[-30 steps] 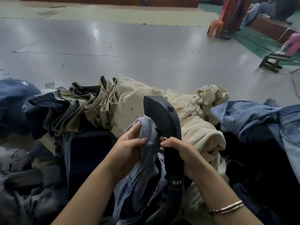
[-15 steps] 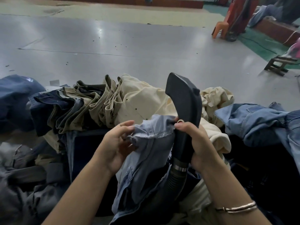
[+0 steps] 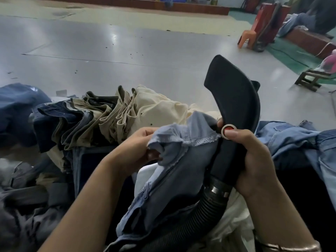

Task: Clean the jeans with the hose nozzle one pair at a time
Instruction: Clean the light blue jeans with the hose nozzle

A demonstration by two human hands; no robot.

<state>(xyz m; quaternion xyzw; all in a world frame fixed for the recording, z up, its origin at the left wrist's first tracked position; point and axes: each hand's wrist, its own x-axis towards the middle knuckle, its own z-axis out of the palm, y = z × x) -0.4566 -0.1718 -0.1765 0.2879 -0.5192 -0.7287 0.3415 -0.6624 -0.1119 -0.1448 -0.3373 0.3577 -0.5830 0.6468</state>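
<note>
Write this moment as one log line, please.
left hand grips light blue denim jeans | right hand holds black plastic hose nozzle, thumb on red button

Floor (image 3: 127, 44): glossy grey, reflecting overhead light, specked with dark debris; a cream strip (image 3: 116, 14) runs behind it, a green section (image 3: 291, 57) at right. 1 orange plastic chair (image 3: 248, 38) beside a red cabinet (image 3: 269, 20). Low wooden stool (image 3: 309, 80) at right edge.

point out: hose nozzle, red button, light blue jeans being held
hose nozzle (image 3: 234, 99): head view, on its broad black upper body.
red button (image 3: 229, 128): head view, on the red centre inside the white ring.
light blue jeans (image 3: 190, 157): head view, on the cloth below the frayed edge.
</note>
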